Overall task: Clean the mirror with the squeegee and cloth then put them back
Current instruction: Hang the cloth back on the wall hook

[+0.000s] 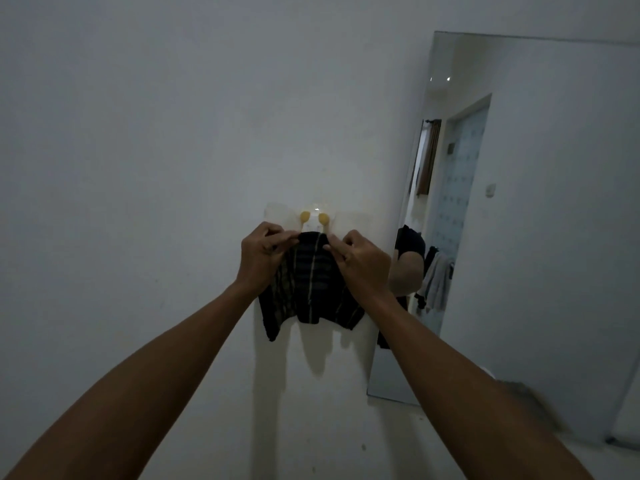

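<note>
Dark striped cloth [311, 278] hangs against the white wall [138, 168], just below two yellow hooks [313, 217]. The left hand [261, 252] and right hand [360, 261] each pinch its top edge, one at either side. Whether it is coming off or going back on I cannot tell, so the stage stays uncertain. One mirror [519, 202] leans just to the right. No squeegee is in view. Count: one cloth, two hooks, one mirror, two hands.
</note>
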